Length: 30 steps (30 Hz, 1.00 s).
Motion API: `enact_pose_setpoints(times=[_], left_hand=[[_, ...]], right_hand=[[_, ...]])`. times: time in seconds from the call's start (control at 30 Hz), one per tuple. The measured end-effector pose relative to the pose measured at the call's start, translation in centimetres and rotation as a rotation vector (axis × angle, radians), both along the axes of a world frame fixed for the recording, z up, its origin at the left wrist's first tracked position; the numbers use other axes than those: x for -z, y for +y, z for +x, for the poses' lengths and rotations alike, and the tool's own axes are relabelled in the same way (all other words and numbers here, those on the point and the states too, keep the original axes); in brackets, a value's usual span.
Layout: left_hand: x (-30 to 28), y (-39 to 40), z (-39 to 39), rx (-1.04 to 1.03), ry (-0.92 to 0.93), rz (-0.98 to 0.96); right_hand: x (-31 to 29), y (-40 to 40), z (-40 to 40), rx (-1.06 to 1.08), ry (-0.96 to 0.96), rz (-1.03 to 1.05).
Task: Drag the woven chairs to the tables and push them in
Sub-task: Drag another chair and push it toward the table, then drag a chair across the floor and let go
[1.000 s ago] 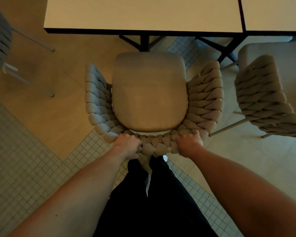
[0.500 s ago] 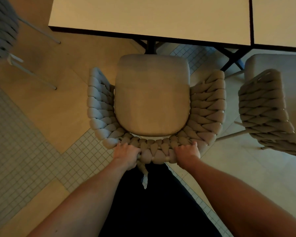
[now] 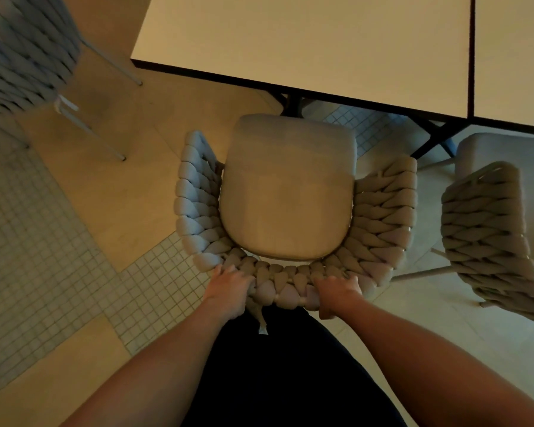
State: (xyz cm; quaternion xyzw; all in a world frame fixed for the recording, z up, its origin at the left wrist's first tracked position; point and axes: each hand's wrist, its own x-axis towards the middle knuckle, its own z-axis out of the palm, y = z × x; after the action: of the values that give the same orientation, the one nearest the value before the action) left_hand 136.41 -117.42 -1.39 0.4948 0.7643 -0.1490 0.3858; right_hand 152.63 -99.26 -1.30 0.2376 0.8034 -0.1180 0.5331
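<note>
Your left hand [image 3: 228, 289] and right hand [image 3: 336, 295] both gripped the woven chair [image 3: 285, 204] along the top of its braided backrest, fingers curled over the rim, about evenly spaced to either side of the middle; neither hand was nearer the work than the other. The chair lay straight ahead of you, backrest against your hands and seat cushion [image 3: 287, 192] pointing away toward the desk [image 3: 305, 41], so its front-to-back axis ran roughly from you to the desk edge. That edge, however, ran at a slant across the view, nearer on the right than on the left, and the chair looked turned a little off square to it. The front of the cushion sat just at the dark edge of the desk, close to the black desk base [image 3: 290, 101], with nearly the whole seat out in the open on the floor [image 3: 105, 186]; I judged the chair had reached the desk but was not yet pushed in. The coming move would likely be a forward push along that axis, perhaps with a little more from 1 hand to square it up. A 2nd woven chair [image 3: 494, 235] stood just beside on the right, apart from yours, and a 3rd, blurred, woven chair [image 3: 22, 50] stood well away at the far left.
</note>
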Motion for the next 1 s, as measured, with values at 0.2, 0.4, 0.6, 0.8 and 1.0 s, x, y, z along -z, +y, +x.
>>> enact_pose_setpoints(times=[0.2,0.4,0.6,0.8,1.0], left_hand=[[-2.4,-0.2,-2.6,-0.159,-0.162,0.052],[-4.7,-1.8,-4.6,-0.366,-0.108,0.130],[-5.4,-6.6,-8.8,-0.478,-0.036,0.133],[-5.8,-13.5,-14.4,-0.575,0.005,0.105],[-6.2,-21.0,-20.6,-0.697,0.067,0.101]], right_hand=[[-1.2,0.5,-3.2,0.122,0.150,-0.110],[-2.0,-0.9,-7.8,0.053,0.311,-0.094],[-3.6,-4.4,-12.9,-0.014,0.345,-0.101],[-4.7,-9.9,-19.2,-0.070,0.325,-0.131],[-6.0,-16.1,-27.0,-0.152,0.447,-0.100]])
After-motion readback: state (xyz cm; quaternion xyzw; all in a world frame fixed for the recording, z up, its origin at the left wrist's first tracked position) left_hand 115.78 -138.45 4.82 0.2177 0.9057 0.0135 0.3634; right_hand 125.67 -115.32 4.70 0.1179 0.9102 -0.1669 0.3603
